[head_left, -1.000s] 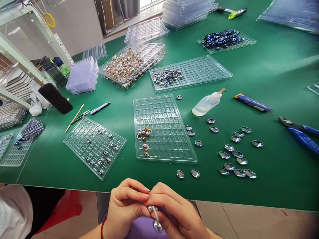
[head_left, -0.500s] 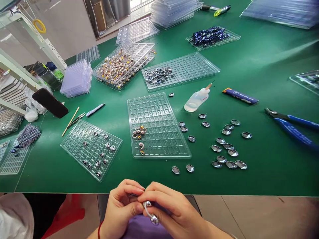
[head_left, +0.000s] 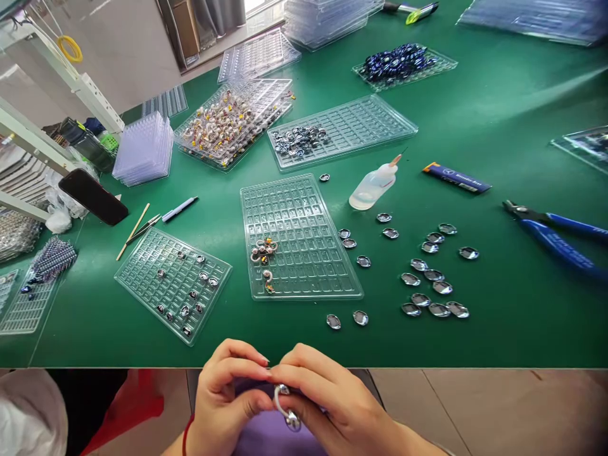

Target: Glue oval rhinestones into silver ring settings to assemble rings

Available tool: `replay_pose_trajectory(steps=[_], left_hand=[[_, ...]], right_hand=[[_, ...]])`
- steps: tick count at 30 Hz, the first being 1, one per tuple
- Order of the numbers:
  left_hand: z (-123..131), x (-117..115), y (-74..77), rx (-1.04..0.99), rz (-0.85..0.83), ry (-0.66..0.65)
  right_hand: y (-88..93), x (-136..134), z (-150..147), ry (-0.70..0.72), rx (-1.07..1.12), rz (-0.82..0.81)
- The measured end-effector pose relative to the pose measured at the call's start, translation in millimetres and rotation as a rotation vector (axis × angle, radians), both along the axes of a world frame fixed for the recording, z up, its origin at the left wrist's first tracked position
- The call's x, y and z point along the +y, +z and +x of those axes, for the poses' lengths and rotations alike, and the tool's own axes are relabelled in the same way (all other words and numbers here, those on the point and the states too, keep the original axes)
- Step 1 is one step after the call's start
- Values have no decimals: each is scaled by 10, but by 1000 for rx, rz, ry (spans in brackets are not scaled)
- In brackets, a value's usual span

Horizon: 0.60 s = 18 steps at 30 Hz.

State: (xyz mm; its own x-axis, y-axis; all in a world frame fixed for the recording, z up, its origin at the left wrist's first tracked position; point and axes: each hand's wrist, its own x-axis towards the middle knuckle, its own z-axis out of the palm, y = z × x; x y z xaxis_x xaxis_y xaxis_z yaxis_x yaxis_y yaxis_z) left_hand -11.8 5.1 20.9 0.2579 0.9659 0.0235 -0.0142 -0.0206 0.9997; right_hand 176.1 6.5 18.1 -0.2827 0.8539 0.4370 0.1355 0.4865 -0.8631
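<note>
In front of the table edge, my right hand (head_left: pixel 327 396) pinches a small C-shaped white piece with shiny silvery ends (head_left: pixel 277 399) between thumb and fingers. My left hand (head_left: pixel 232 389) is curled at its other side, thumb tip against the piece and forefinger meeting the right fingertips. The right fingers partly cover the piece. Nearest on the table lie two loose faceted oval gems (head_left: pixel 334 322). Beyond is a clear compartment tray (head_left: pixel 308 234) holding several small curved pieces (head_left: pixel 263 251). Another clear tray (head_left: pixel 156 278), at left, has scattered silvery bits.
More faceted gems (head_left: pixel 439 310) lie at right, near blue-handled cutters (head_left: pixel 551 234), a dark blue tube (head_left: pixel 458 178) and a needle-tipped bottle (head_left: pixel 373 188). Filled trays (head_left: pixel 361 123) and stacked trays stand farther back. A phone (head_left: pixel 92 196), tweezers and a pen lie left.
My left thumb has drawn back slightly to the left, and the gap between left thumb and forefinger is wider. The C-shaped piece has turned a little, still in the right hand.
</note>
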Motion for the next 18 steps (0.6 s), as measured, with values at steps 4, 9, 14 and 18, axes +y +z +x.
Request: replay_pose_trajectory(steps=[4,9,14,18], left_hand=[[13,4,7,11,18,9],[12,32,53,64,88,-58],[-9,68,135,202,179,-117],[9,60,176,267,290,-109]], right_hand=[[-3,-2,-6,-7,22,-18],[6,7,8,45,23,-82],[-9,-8,12,55,89,-293],[-34,-23,8,3,73,-199]])
